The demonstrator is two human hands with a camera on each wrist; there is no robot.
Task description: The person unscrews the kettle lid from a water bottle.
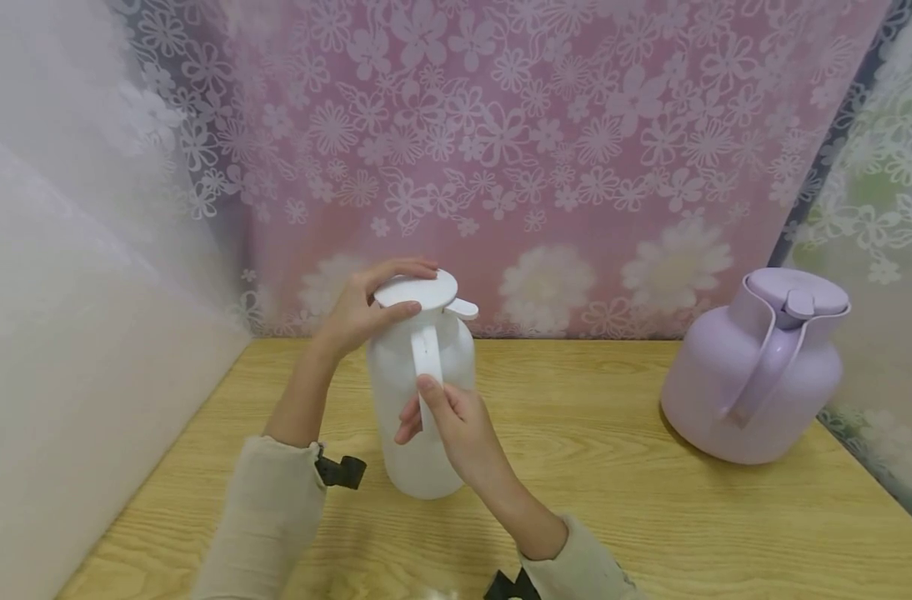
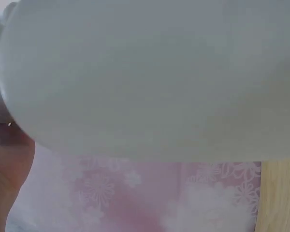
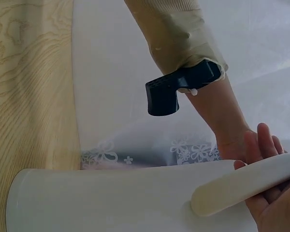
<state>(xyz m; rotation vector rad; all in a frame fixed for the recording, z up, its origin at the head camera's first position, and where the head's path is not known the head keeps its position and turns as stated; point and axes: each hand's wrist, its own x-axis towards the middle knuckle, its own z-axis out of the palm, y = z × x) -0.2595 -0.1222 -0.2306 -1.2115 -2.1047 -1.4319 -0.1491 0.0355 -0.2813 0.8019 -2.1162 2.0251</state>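
Note:
A white thermos jug (image 1: 422, 467) stands upright on the wooden table, its handle facing me. My left hand (image 1: 354, 312) grips the round white lid (image 1: 420, 290), with the thumb on the near side and fingers over the far side. Sticking out to the right below the lid is a small white tab (image 1: 462, 309). My right hand (image 1: 462, 429) holds the handle (image 1: 427, 354), thumb on its front and fingers behind it. The right wrist view shows these fingers around the handle (image 3: 241, 187). In the left wrist view the jug's body (image 2: 145, 82) fills most of the picture.
A lilac thermos jug (image 1: 752, 392) stands at the right of the wooden table (image 1: 568, 467). Behind the table hangs a pink flowered curtain (image 1: 501, 150). Pale sheeting (image 1: 88, 275) walls in the left side. Black wrist mounts (image 1: 341, 472) jut from the sleeves.

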